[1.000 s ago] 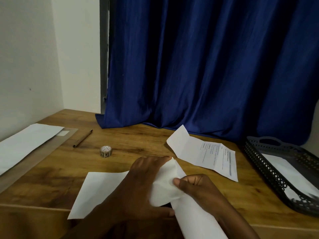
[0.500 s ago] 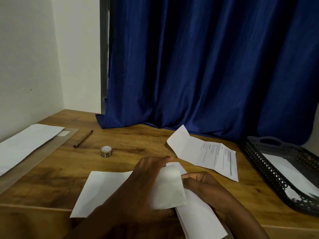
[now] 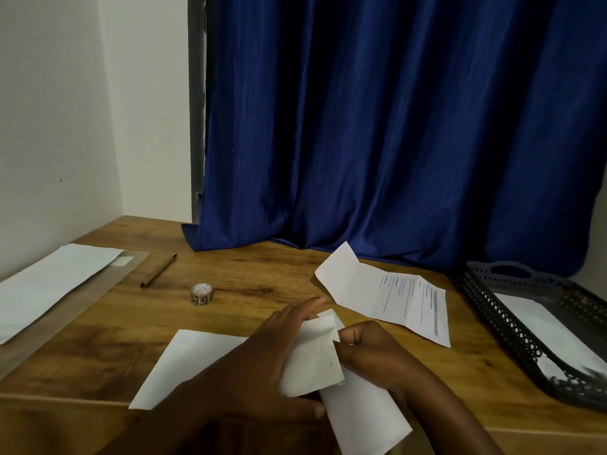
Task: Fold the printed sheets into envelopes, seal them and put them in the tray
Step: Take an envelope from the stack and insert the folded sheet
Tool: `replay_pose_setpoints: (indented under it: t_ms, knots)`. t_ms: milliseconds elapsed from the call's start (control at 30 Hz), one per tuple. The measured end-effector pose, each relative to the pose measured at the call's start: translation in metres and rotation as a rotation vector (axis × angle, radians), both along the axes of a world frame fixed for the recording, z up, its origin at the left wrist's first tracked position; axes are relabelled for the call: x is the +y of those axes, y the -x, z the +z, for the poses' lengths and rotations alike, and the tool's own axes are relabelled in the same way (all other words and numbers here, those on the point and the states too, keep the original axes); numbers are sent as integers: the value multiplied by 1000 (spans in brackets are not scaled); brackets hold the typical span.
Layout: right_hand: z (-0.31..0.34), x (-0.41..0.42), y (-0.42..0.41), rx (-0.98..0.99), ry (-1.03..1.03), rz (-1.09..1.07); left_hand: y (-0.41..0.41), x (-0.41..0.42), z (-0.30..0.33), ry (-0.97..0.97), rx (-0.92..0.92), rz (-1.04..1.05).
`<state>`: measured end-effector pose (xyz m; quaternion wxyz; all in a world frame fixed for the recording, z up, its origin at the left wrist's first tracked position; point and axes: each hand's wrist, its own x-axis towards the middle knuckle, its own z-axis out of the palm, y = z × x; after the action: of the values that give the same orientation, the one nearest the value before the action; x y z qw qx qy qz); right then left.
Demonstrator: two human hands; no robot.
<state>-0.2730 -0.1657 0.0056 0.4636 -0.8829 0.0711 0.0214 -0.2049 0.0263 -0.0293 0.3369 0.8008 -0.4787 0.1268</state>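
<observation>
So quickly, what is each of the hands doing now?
Left hand: holds the folded sheet, fingers curled round it.
Right hand: pinches the same sheet's right edge, above the envelope.

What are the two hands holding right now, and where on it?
Both hold one folded white paper: the left hand grips its left side, fingers over the far edge and thumb under the near one; the right hand pinches its right edge.

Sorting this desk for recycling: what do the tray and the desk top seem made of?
Tray: probably dark grey moulded plastic, matte, with lace-like pierced walls and a cut-out handle. Desk top: wood or wood-look laminate, brown grain, slight sheen; which one, the view cannot settle.
</observation>
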Motion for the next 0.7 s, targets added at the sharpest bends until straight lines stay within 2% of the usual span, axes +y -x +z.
replay_pose_setpoints:
  t_ms: [100, 133, 167, 233, 333, 367, 433, 500, 533, 600, 700]
  knots:
    - [0, 5, -1, 7, 11, -8, 9, 10, 11, -165, -52, -74]
    - [0, 7, -2, 3, 17, -20, 12, 9, 15, -219, -154, -52]
    - [0, 8, -2, -1, 28, -50, 20, 14, 20, -242, -170, -52]
    - [0, 9, -3, 0, 37, -119, 18, 16, 14, -170, -132, -114]
    - [0, 11, 0, -14, -28, -102, 5, 2, 7, -33, -30, -84]
    - [0, 11, 1, -25, -44, -90, 4, 6, -2, 3, -79, -87]
    - [-2, 12, 2, -60, -29, -97, 6, 11, -18, -14, -15, -39]
    - [-5, 13, 1, -91, 17, -119, -1, 5, -22, -16, 36, -118]
    - [-6, 13, 0, -101, 38, -134, -3, -1, -18, -15, 49, -53]
    - [-6, 13, -1, -112, 68, -164, 2, 3, -12, 20, 212, -67]
    - [-3, 14, 1, -105, 112, -182, 9, 8, -5, -60, 100, -37]
